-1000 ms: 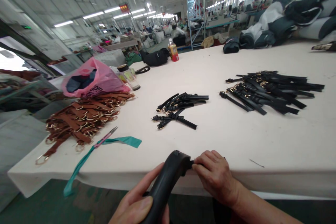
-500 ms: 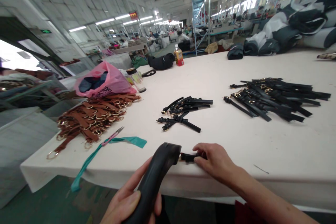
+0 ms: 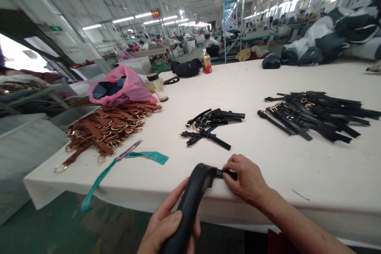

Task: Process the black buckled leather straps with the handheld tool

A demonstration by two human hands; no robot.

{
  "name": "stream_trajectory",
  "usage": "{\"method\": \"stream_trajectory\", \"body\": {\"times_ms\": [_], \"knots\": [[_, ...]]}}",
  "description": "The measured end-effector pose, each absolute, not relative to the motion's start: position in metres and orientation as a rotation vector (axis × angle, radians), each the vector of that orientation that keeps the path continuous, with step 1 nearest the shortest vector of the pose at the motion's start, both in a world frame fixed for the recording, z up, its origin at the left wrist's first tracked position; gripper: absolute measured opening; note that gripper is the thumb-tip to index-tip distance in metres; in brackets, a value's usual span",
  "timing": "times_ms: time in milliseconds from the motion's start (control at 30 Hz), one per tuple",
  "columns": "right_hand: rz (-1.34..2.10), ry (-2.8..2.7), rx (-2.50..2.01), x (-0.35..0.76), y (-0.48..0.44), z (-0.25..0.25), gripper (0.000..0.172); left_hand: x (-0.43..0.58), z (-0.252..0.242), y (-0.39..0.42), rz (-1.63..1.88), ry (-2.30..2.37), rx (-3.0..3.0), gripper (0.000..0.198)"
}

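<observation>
My left hand is wrapped round the thick handle of a black curved handheld tool. The tool's angled head covers one end of a short black strap at the table's front edge; what its front face does there is hidden. Thumb and fingers of my right hand pinch that strap, and its other end is partly behind them. Beyond the tool lies a small heap of black buckled straps with gold-coloured metal parts. A larger pile of similar black straps is farther right.
On the white-covered table, brown straps with metal rings are heaped at left beside a pink plastic bag. Pink-handled scissors rest on a teal fabric strip. A drink bottle stands at the far edge; dark rolls lie back right.
My left hand has brought the tool to the right, so its head now covers more of the strap's end. My right hand still pinches the strap. The whole view has shifted slightly.
</observation>
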State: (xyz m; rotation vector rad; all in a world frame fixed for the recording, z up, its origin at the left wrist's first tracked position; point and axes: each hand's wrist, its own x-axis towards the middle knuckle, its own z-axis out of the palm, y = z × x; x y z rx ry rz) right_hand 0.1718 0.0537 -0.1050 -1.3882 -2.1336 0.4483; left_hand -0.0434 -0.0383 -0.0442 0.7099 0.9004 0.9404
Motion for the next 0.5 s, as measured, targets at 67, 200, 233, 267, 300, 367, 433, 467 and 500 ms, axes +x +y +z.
{"method": "stream_trajectory", "body": {"times_ms": [67, 200, 233, 267, 300, 367, 433, 467, 500], "knots": [[0.438, -2.135, -1.368, 0.172, 0.055, -0.106, 0.011, -0.038, -0.043, -0.036, 0.976, 0.916, 0.728, 0.068], [0.415, -2.145, -1.346, 0.172, 0.056, -0.107, 0.012, -0.03, -0.041, -0.028, 1.029, 0.938, 0.751, 0.058], [0.414, -2.147, -1.341, 0.172, 0.056, -0.107, 0.013, -0.029, -0.041, -0.026, 1.025, 0.933, 0.746, 0.058], [0.417, -2.149, -1.337, 0.173, 0.056, -0.107, 0.013, -0.028, -0.042, -0.024, 1.018, 0.926, 0.738, 0.059], [0.422, -2.152, -1.33, 0.173, 0.056, -0.107, 0.014, -0.028, -0.042, -0.023, 1.011, 0.923, 0.73, 0.06], [0.424, -2.158, -1.312, 0.173, 0.055, -0.106, 0.015, -0.028, -0.042, -0.022, 1.006, 0.926, 0.718, 0.063], [0.415, -2.162, -1.297, 0.174, 0.054, -0.107, 0.016, -0.03, -0.042, -0.023, 1.011, 0.927, 0.714, 0.064], [0.411, -2.161, -1.293, 0.174, 0.053, -0.107, 0.016, -0.031, -0.041, -0.024, 1.007, 0.929, 0.713, 0.064], [0.409, -2.157, -1.293, 0.174, 0.053, -0.108, 0.016, -0.033, -0.041, -0.026, 0.995, 0.933, 0.71, 0.064]]}}
